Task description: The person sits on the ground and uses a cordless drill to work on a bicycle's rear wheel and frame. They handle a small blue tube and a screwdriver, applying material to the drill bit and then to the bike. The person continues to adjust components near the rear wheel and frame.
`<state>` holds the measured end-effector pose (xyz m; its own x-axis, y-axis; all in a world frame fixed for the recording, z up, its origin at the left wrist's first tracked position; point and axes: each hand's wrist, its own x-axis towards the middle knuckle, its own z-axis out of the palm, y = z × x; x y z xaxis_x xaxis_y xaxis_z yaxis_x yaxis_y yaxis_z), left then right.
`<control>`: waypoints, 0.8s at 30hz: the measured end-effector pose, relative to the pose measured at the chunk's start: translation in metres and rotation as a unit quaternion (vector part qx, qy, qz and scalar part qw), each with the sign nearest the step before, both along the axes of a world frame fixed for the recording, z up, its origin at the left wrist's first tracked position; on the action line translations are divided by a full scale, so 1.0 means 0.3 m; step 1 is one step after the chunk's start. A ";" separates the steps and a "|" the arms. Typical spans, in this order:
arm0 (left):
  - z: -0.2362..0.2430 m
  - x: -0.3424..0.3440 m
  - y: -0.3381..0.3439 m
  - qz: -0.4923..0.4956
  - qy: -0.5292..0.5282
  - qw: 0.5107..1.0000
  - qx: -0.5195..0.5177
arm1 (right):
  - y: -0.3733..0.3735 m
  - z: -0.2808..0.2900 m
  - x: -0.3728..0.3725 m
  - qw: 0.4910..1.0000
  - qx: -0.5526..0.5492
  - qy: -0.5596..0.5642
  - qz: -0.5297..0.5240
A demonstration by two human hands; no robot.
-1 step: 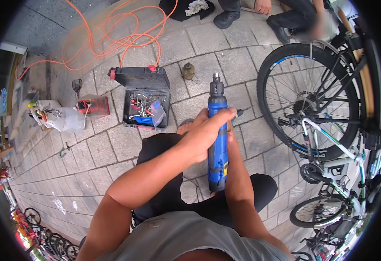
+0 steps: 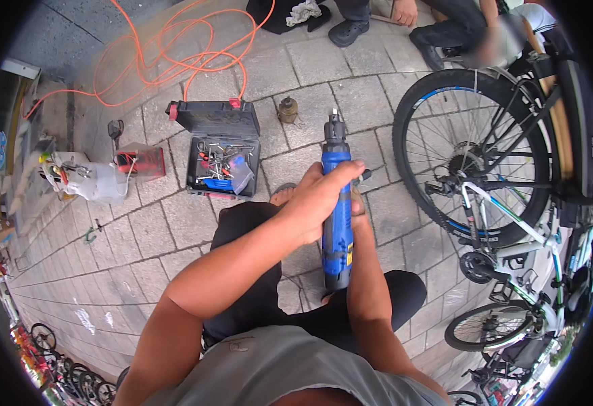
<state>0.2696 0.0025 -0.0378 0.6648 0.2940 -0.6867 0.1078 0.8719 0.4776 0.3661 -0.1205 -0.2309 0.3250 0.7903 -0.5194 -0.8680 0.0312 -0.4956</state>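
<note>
Head view: left hand [image 2: 313, 205] has fingers wrapped round a blue-and-black cylindrical power drill [image 2: 338, 227], held above grey stone paving [image 2: 310, 64]; right hand [image 2: 358, 205] mostly hidden at its right side, finger closure can't tell. Slack grip could drop it; accidental switch-on could spin the black chuck [image 2: 335, 130].
</note>
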 end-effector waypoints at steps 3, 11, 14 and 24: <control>-0.006 0.015 -0.048 0.028 -0.002 0.998 0.052 | -0.169 0.374 -0.109 0.998 0.039 -0.044 -0.005; -0.075 0.067 -0.173 -0.050 0.016 0.972 0.227 | -0.449 0.682 -0.315 0.909 -0.191 -0.361 -0.075; -0.072 0.019 -0.127 0.010 0.003 0.964 0.264 | -0.585 0.808 -0.299 0.788 -0.362 -0.496 0.040; 0.030 0.230 -0.101 0.058 -0.147 0.977 0.146 | -0.794 0.254 -0.140 0.507 -0.425 -0.636 0.399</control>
<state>0.3385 -0.0278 -0.0287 0.7714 0.5337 -0.3466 -0.1637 0.6927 0.7024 0.3240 -0.3587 -0.1546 0.5767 0.6008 -0.5536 0.6007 -0.7711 -0.2110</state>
